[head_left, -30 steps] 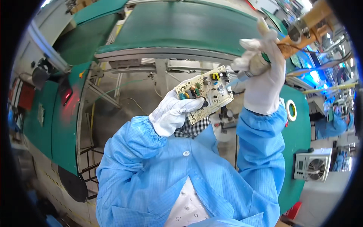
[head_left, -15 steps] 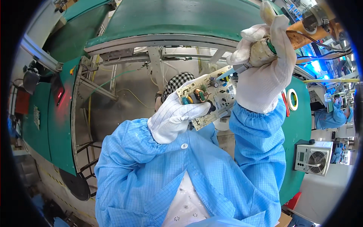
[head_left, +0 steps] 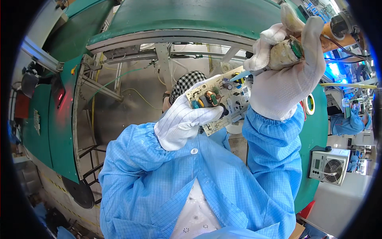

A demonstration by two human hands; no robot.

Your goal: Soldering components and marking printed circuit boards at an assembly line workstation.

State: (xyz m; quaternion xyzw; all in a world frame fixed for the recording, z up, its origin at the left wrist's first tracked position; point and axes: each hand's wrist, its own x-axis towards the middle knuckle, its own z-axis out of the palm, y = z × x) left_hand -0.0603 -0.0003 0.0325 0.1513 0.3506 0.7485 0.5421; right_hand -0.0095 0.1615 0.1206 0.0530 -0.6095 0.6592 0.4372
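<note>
Both of my hands wear white gloves. My left hand (head_left: 187, 119) is closed on the near left edge of a cream circuit board (head_left: 213, 126), its thumb lying over the face. Coils, capacitors and other parts stand on that board, which I hold tilted in the air. In my right hand (head_left: 284, 79) is a glue dispenser (head_left: 281, 55), a stubby, stained whitish barrel with a green end. Its pale blue tapered nozzle (head_left: 240, 76) points down-left at small cylindrical capacitors (head_left: 227, 85) near the board's far edge. Whether the tip touches them, I cannot tell.
A green conveyor bench (head_left: 179, 18) with a metal frame runs across the far side. At right, a green table (head_left: 312, 135) carries a tape roll (head_left: 308, 104) and a fan unit (head_left: 329, 165). Another green bench (head_left: 59, 131) with a board (head_left: 36, 121) stands left. Someone in blue (head_left: 345, 124) sits far right.
My right hand and the dispenser have shifted slightly to the right and tilted a little. The nozzle stays over the capacitors. My left hand and the board have barely moved.
</note>
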